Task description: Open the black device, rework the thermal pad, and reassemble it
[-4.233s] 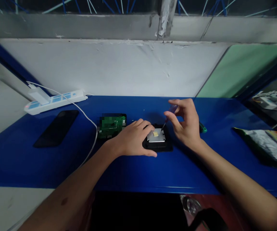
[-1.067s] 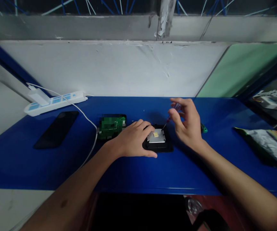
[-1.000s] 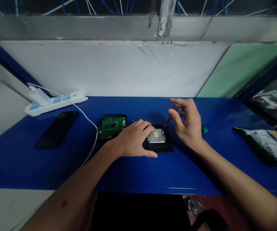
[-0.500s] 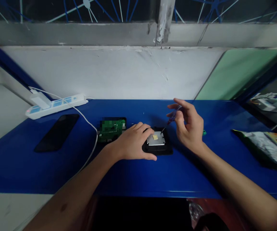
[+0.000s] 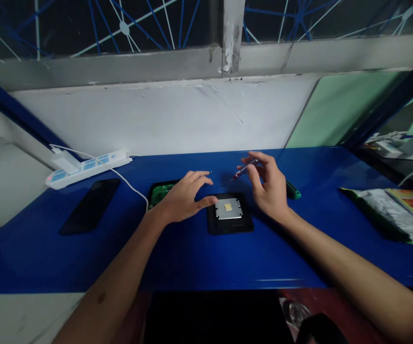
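My right hand (image 5: 269, 186) grips a screwdriver (image 5: 243, 171) with a clear purplish handle. Its dark shaft points down and left, its tip just above or on the table behind a flat black case (image 5: 231, 226). On that case lies a silver metal plate (image 5: 224, 214) with a yellowish square pad (image 5: 228, 207) in its middle. My left hand (image 5: 188, 196) is open, fingers apart, its thumb by the plate's upper left corner; whether it touches cannot be seen. Behind the left wrist sits a green circuit board (image 5: 159, 193) in a black housing, partly hidden.
A black phone (image 5: 90, 206) lies at left below a white power strip (image 5: 88, 167) with a plugged-in charger and white cable (image 5: 131, 181). Right of my right hand is a green-handled tool (image 5: 293, 191). A foil packet (image 5: 389, 210) lies at far right on the blue table (image 5: 199, 260).
The screwdriver tip has left the metal plate and moved to the table behind the case. My left hand has lifted off the case and shifted left and back. The camera view has tilted.
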`<state>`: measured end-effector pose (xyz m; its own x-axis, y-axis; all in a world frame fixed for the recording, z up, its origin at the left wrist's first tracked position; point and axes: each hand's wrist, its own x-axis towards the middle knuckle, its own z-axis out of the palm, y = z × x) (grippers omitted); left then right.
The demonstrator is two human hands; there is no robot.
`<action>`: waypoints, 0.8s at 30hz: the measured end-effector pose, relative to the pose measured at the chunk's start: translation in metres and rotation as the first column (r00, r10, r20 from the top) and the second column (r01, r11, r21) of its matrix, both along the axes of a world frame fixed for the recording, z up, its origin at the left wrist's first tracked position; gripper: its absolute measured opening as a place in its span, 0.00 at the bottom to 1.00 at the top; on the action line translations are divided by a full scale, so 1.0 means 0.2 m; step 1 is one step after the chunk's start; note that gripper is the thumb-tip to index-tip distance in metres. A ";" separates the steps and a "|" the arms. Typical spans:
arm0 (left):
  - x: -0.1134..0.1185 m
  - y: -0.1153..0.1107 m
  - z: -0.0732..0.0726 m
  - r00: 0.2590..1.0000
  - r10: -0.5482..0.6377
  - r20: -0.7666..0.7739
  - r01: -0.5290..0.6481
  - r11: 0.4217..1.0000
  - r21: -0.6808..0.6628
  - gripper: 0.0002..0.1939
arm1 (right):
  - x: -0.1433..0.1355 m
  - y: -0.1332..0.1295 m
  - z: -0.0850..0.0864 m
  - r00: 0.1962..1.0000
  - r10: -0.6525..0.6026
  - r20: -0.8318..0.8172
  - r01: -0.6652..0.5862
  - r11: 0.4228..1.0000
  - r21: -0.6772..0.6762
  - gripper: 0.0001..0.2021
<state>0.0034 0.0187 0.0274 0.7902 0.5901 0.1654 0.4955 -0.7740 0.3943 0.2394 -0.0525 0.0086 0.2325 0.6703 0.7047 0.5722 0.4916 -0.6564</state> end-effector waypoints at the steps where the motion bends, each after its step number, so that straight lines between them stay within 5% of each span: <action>1: 0.00 0.01 0.00 1.000 0.000 0.013 0.000 1.000 0.008 0.31 | 0.00 0.00 -0.01 1.000 0.006 -0.007 -0.006 1.000 -0.009 0.15; 10: 0.07 -0.03 -0.07 0.991 -0.132 0.007 0.130 0.982 0.136 0.25 | -0.01 0.04 -0.05 0.996 0.049 -0.070 -0.055 0.995 -0.083 0.13; 18: 0.07 0.00 -0.09 0.998 -0.038 -0.047 0.045 0.985 0.166 0.28 | -0.01 0.05 -0.04 0.982 0.067 -0.177 -0.077 0.996 -0.045 0.13; 24: 0.06 0.00 -0.08 0.998 0.057 -0.037 -0.049 0.982 0.182 0.25 | 0.04 0.03 0.01 0.992 -0.076 -0.102 0.078 0.997 0.019 0.15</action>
